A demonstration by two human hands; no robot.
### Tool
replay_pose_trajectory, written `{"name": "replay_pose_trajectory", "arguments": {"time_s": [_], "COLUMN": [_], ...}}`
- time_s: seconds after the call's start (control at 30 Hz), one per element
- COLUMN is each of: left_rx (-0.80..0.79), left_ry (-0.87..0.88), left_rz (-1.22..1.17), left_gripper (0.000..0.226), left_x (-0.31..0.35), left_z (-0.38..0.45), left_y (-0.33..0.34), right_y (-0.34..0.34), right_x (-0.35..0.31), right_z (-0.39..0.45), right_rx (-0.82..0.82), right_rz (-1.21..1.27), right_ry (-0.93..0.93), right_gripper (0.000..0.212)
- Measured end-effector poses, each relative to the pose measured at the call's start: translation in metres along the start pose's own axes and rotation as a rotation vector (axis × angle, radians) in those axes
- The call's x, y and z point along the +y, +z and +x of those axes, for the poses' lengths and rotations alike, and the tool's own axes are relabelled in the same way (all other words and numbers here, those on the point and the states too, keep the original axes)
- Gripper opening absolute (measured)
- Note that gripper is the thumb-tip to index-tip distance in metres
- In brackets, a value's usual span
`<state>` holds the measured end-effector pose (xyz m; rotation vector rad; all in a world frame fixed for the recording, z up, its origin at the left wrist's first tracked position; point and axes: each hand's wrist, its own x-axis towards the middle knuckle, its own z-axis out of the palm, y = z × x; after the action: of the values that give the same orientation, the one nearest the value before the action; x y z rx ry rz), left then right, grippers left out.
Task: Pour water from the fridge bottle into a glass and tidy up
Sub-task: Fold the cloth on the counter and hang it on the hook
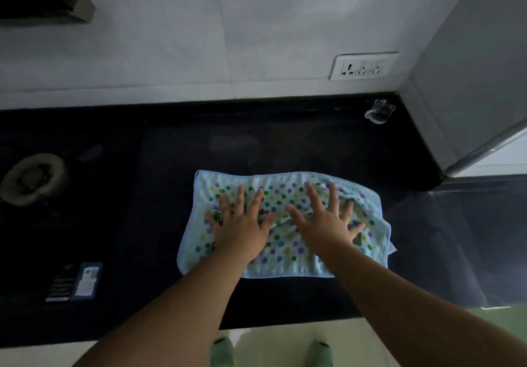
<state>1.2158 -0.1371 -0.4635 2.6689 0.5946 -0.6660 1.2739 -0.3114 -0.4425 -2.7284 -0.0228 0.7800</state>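
Note:
A light-blue towel (288,258) with coloured dots lies spread on the black countertop (171,224) near its front edge. My left hand (242,229) presses flat on the towel's left half, fingers spread. My right hand (328,224) lies flat on the right half, fingers spread too. Neither hand grips the cloth. A clear glass (380,111) with a handle stands at the back right corner of the counter, by the wall. No bottle is in view.
A gas stove burner (32,178) sits on the left. A grey fridge side (470,95) rises on the right. A wall socket (363,66) is above the counter. A label sticker (85,281) marks the stove's front. Below are my green slippers (224,351).

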Motion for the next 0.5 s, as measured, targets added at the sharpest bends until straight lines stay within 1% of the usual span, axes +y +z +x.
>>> {"name": "replay_pose_trajectory", "arguments": {"time_s": [0.1,0.2,0.37,0.5], "left_rx": [0.104,0.227,0.305,0.302], "left_ry": [-0.01,-0.005,0.01,-0.031], "left_rz": [0.065,0.078,0.085,0.066], "left_gripper": [0.074,0.074,0.073,0.074], "left_x": [0.001,0.0,-0.011,-0.022], "left_z": [0.0,0.002,0.019,0.046], "left_y": [0.016,0.028,0.025,0.01], "right_y": [0.022,0.037,0.039,0.038], "right_x": [-0.005,-0.006,-0.023,-0.046], "right_z": [0.007,0.015,0.034,0.051], "right_rx": [0.053,0.16,0.206,0.199], "right_rz": [-0.081,-0.169,-0.232,-0.232], "right_ry": [-0.004,-0.044,-0.198,-0.265], "right_gripper": [0.084,0.085,0.08,0.077]}}
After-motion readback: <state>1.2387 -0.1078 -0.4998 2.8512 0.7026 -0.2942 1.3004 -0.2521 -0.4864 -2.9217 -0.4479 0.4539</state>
